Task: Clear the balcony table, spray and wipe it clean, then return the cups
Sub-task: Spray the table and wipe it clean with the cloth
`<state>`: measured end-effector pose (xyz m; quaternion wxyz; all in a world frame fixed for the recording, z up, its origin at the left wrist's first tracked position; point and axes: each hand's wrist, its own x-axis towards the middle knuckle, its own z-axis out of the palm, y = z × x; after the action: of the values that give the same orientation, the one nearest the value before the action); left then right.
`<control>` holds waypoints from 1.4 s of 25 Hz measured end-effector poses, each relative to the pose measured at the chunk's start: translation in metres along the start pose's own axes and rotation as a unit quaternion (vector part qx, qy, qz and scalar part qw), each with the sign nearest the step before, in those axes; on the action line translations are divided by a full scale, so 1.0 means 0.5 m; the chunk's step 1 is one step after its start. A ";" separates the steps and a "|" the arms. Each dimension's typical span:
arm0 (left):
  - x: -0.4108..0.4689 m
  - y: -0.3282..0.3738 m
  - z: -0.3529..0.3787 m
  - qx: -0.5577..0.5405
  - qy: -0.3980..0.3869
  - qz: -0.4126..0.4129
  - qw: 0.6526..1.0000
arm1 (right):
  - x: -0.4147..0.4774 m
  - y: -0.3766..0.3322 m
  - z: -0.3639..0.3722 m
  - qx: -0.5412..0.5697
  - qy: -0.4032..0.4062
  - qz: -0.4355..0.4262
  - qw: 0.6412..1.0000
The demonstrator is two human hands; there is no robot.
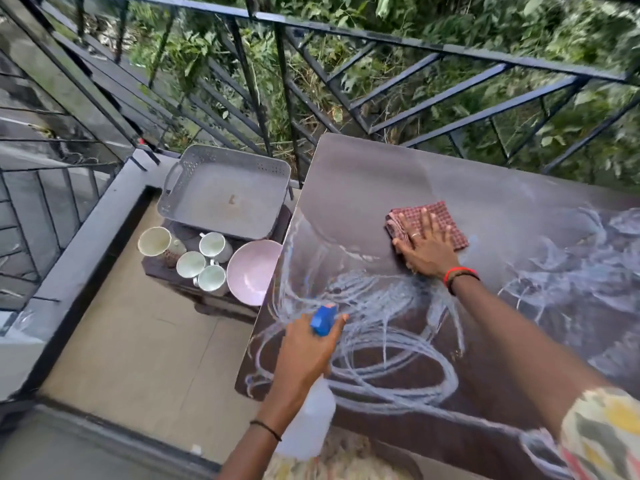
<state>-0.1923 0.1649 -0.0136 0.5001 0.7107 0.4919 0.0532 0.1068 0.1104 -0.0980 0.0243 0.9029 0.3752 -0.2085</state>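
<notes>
A: How far along is the balcony job?

B: The clearing looks done. The table (433,174) carries nothing but a checked cloth (438,216) and wet streaks. The cups (204,263) are off it, standing in a cluster on a low dark stand (162,270) just left of the table's left edge, with a pink bowl (251,271) touching that edge and a grey tray (225,199) behind them, also left of the table

A: And the spraying?

B: Well under way, I'd judge. Whitish swirls cover the near and right parts of the table, while the far left corner beside the railing (381,43) is plain and unstreaked; whether that part is dry or already wiped I cannot tell

A: What are the hands doing?

B: The right hand (424,244) lies flat and spread, fingers open, pressing the cloth down on the table toward its far side. The left hand (308,348) is curled round the neck of a spray bottle (310,420) with a blue nozzle (323,320), held over the table's near left corner, with the nozzle facing the table's far side

A: So what remains?

B: Wiping the streaks off the near and right areas, by my reading, then putting the bottle and cloth aside and carrying the cups back from the stand onto the table
</notes>
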 end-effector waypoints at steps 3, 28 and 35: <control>-0.060 -0.012 0.043 0.029 -0.021 -0.020 0.999 | 0.000 0.004 -0.002 0.015 -0.010 -0.001 1.000; -0.105 -0.066 -0.106 -0.051 0.127 -0.100 0.986 | -0.001 -0.124 0.025 0.047 -0.003 -0.030 0.998; -0.079 -0.060 -0.086 -0.053 0.130 -0.088 0.986 | -0.223 -0.246 0.164 -0.018 0.013 -0.233 0.972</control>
<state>-0.2561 0.1639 0.0013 0.4714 0.6244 0.6098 0.1267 -0.0775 0.1081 -0.1148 -0.0140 0.7929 0.5788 -0.1898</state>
